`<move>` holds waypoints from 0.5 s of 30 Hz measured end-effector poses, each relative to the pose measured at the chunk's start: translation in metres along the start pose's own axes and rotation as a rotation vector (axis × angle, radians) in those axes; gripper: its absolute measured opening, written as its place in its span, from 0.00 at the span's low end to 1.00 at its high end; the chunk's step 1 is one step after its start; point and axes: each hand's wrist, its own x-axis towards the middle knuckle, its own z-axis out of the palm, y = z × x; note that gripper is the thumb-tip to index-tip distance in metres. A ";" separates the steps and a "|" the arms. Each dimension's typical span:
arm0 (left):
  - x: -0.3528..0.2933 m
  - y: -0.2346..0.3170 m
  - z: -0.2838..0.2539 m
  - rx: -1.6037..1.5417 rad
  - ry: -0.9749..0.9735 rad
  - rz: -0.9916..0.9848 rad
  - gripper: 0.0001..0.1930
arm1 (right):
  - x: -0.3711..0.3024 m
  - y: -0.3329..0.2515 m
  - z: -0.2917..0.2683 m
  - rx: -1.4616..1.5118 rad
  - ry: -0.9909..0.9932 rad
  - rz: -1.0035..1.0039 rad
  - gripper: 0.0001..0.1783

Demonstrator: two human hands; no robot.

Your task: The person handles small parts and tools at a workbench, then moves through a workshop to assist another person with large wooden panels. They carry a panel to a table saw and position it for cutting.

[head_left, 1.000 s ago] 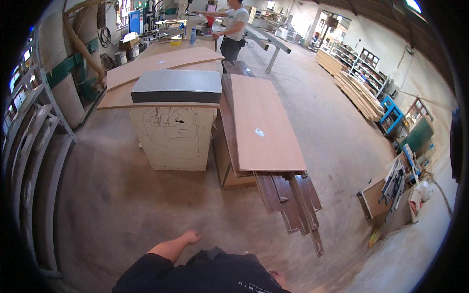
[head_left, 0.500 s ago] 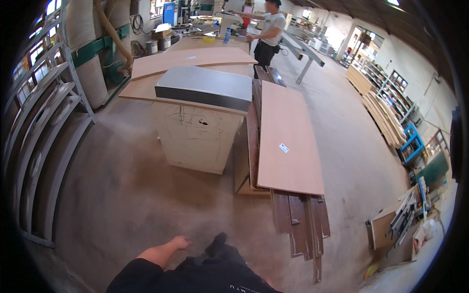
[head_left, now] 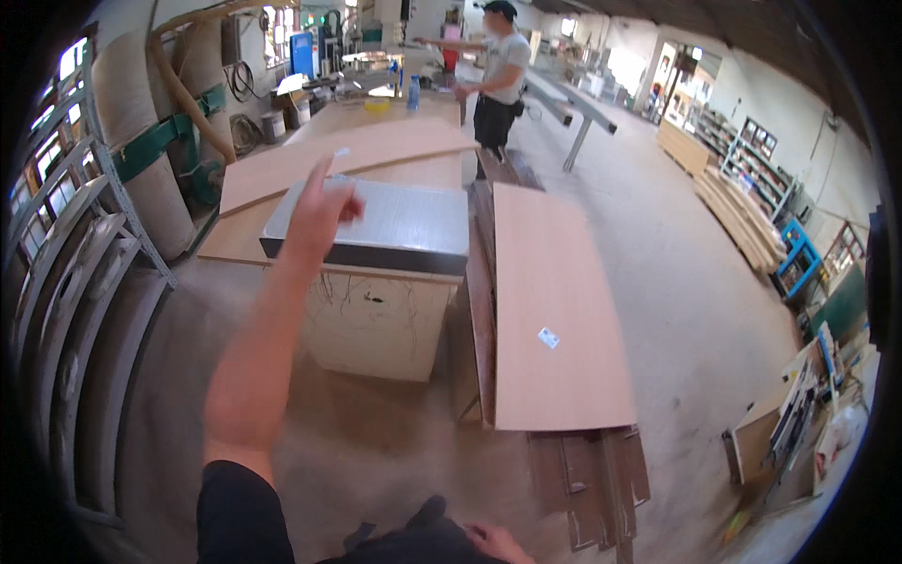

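Observation:
My left hand [head_left: 324, 207] is raised over a silver-grey flat block with a dark front edge [head_left: 404, 218], its index finger stretched out and nothing held. Whether it touches the block cannot be told. That block lies on wooden boards at the near end of a long workbench [head_left: 376, 324]. Low at the bottom edge, close to my body, my right hand [head_left: 493, 543] shows only in part; its fingers are too small and hidden to read. To the right of the block lies a pale wood panel [head_left: 564, 282] with a small white label [head_left: 549, 337].
Dark brown planks [head_left: 587, 479] stick out under the panel toward me. A metal rack [head_left: 94, 282] stands at left. Beyond the bench a person [head_left: 503, 75] in a light shirt works. Stacked boards [head_left: 738, 216] and a blue frame [head_left: 797, 254] line the right wall.
My left arm has risen from beside my body, and the hand now reaches forward over the silver-grey block. My right hand has come into view at the bottom. The bench appears closer.

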 end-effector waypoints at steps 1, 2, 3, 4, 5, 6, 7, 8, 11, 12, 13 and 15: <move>0.015 0.013 0.010 0.047 -0.063 0.084 0.30 | -0.002 -0.011 0.000 0.008 -0.014 -0.069 0.21; 0.011 0.018 0.015 0.086 -0.143 -0.012 0.28 | 0.000 -0.022 0.000 0.015 -0.033 -0.018 0.20; 0.008 0.021 0.020 0.106 -0.229 -0.038 0.26 | 0.010 -0.032 -0.003 0.023 -0.026 -0.014 0.19; 0.001 0.017 0.026 0.076 -0.329 0.019 0.24 | 0.011 -0.039 -0.003 0.037 0.005 -0.105 0.20; -0.021 0.007 0.029 0.074 -0.402 -0.077 0.20 | 0.015 -0.045 -0.004 0.003 0.006 -0.088 0.20; -0.054 -0.003 0.024 -0.005 -0.505 -0.041 0.17 | 0.018 -0.050 -0.003 -0.019 0.010 -0.111 0.21; -0.080 -0.011 0.016 0.114 -0.604 -0.039 0.15 | 0.026 -0.055 -0.005 -0.046 0.017 -0.148 0.21; -0.091 -0.021 0.003 0.285 -0.793 0.005 0.13 | 0.030 -0.059 -0.007 -0.027 0.047 -0.149 0.20; -0.139 -0.069 -0.008 -0.124 -0.378 -0.518 0.12 | 0.044 -0.071 -0.014 -0.031 0.084 -0.134 0.20; -0.142 -0.088 -0.016 -0.138 -0.343 -0.548 0.11 | 0.051 -0.076 -0.017 -0.075 0.075 -0.111 0.20; -0.140 -0.105 -0.026 -0.133 -0.292 -0.600 0.11 | 0.058 -0.080 -0.020 -0.121 0.081 -0.109 0.19; -0.131 -0.134 -0.046 -0.132 -0.248 -0.654 0.10 | 0.076 -0.094 -0.020 -0.163 0.061 -0.116 0.20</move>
